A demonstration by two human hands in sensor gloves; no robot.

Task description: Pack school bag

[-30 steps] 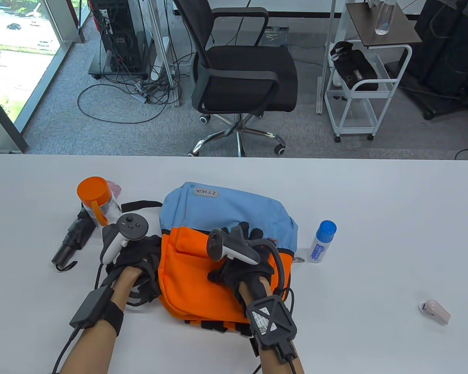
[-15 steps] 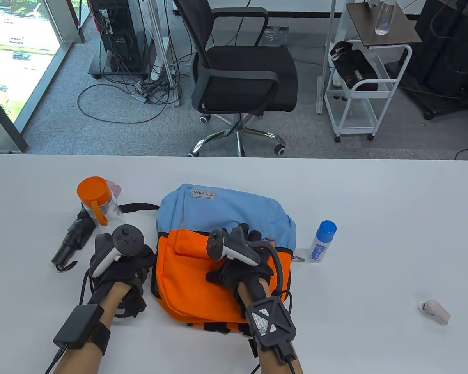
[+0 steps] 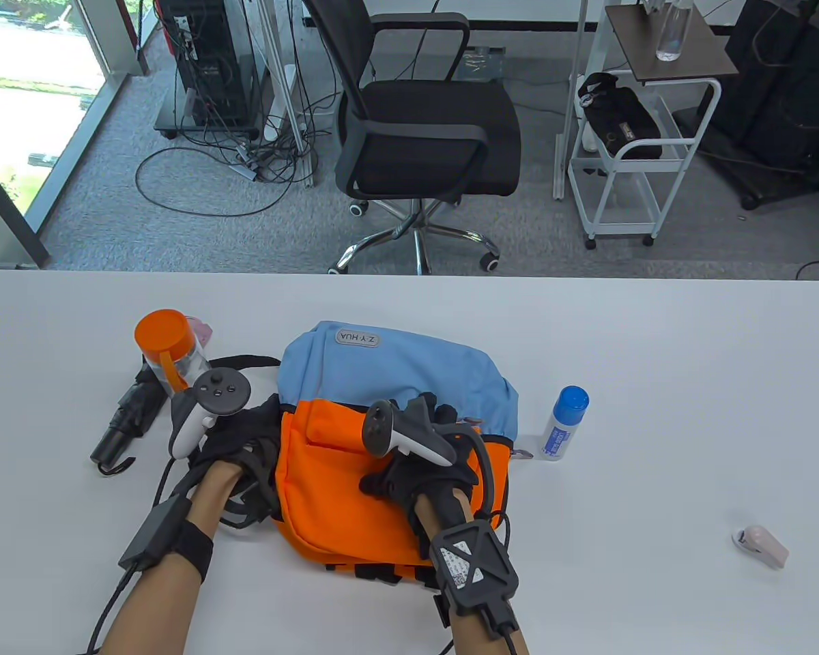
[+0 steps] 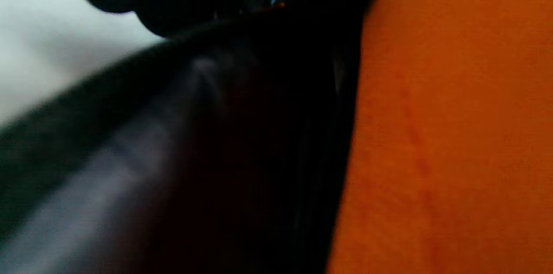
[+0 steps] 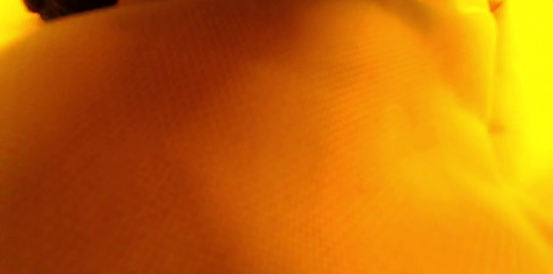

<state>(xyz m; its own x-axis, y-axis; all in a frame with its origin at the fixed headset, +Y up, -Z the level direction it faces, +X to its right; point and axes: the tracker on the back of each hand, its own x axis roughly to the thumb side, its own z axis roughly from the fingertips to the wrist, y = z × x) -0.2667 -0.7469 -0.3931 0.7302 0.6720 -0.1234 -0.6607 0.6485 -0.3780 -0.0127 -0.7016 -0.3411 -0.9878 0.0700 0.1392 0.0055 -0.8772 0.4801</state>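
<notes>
The school bag (image 3: 389,368), blue on top and orange below, lies flat in the middle of the table. My left hand (image 3: 246,437) is at the bag's left edge among its black straps and seems to grip there; its fingers are hidden. The left wrist view shows only a blurred black strap (image 4: 129,157) beside orange fabric (image 4: 453,135). My right hand (image 3: 430,437) rests on the orange front panel near the blue seam, fingers stretched out on the fabric. The right wrist view is filled with orange fabric (image 5: 276,135).
A clear bottle with an orange lid (image 3: 167,351) and a folded black umbrella (image 3: 126,419) lie left of the bag. A white bottle with a blue cap (image 3: 565,423) stands to its right. A small pink object (image 3: 761,546) lies near the white table's (image 3: 655,327) right front.
My left hand pulled the bag's left side a little leftward, then came back right and forward with it. The right hand has stayed on the orange panel.
</notes>
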